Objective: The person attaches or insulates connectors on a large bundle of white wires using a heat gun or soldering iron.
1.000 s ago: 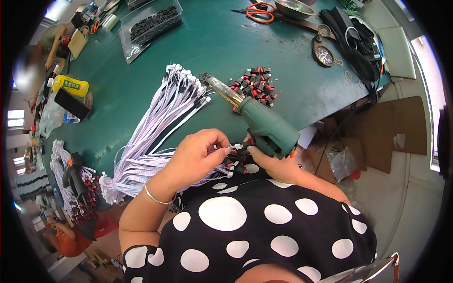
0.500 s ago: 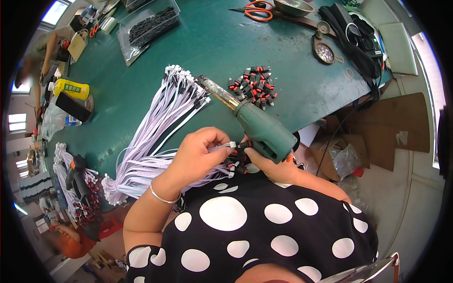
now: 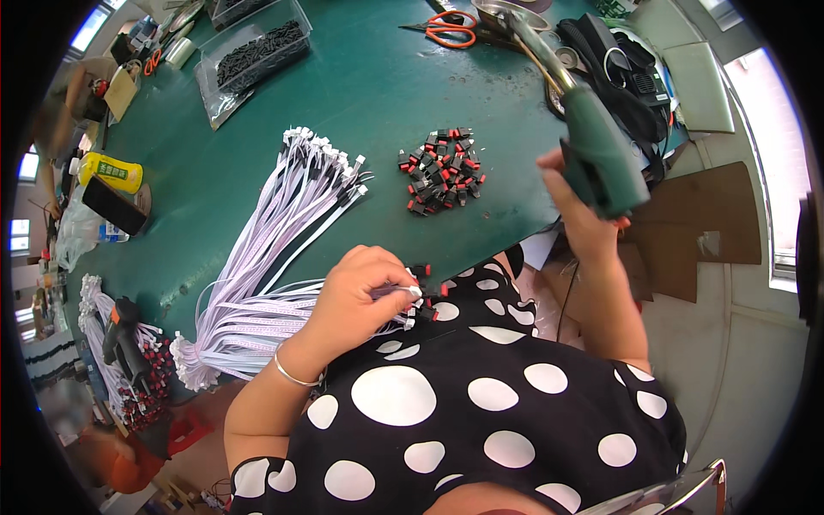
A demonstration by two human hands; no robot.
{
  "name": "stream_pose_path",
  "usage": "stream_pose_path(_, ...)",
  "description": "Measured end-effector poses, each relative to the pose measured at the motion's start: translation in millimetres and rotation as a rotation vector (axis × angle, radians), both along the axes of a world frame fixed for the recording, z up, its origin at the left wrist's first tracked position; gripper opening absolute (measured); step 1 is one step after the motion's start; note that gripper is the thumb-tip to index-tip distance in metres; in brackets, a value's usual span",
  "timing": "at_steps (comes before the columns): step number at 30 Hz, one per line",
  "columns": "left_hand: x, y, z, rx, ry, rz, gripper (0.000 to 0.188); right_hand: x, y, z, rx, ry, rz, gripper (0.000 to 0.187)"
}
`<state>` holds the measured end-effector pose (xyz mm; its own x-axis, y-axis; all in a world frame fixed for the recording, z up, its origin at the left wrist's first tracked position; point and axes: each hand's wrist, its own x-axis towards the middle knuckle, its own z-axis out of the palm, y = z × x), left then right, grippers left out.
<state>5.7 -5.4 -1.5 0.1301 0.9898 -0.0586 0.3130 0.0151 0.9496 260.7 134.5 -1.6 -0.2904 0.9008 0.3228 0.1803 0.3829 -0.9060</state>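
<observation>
My left hand [image 3: 365, 292] is closed in a pinch on a cable's white connector [image 3: 415, 292], in front of my body. Beneath it runs a bundle of white-lilac ribbon cables [image 3: 249, 330], with small black-and-red plugs at its right end. A second, longer cable bundle [image 3: 266, 219] fans out beyond it, tipped with white and black connectors. To the right, my right hand [image 3: 588, 219] grips a green heat gun [image 3: 601, 154] over the table's right edge, its metal nozzle pointing up and away; my hand is partly hidden behind the body. Between the hands, farther off, lies a pile of black-and-red plugs [image 3: 442, 172].
Orange-handled scissors [image 3: 451, 30] and a metal bowl [image 3: 506, 13] lie at the back. A clear bin of black parts [image 3: 262, 56] stands far left. Near the left edge are a yellow bottle [image 3: 112, 172], a dark phone [image 3: 113, 206] and another tool [image 3: 129, 343] on cables. Cardboard [image 3: 704, 232] stands right.
My right hand has swung the heat gun up and to the right, away from my left hand. My left hand keeps its pinch on the cable, slightly lower in view.
</observation>
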Motion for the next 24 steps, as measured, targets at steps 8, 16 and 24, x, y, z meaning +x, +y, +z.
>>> stream_pose_path(8, 2.8, -19.4, -1.8, 0.166, 0.197, -0.214, 0.018, -53.6, 67.6, -13.8, 0.611, -0.646, 0.155, 0.079)
stream_pose_path(16, -2.4, -22.3, -4.9, 0.175, 0.151, -0.170, 0.019, -65.7, 66.8, -24.3, 0.523, -0.744, 0.250, 0.079)
stream_pose_path(24, -41.1, 8.8, 17.0, 0.170, 0.542, 0.140, 0.015, -45.5, 63.8, -15.4, 0.645, -0.532, 0.142, 0.063)
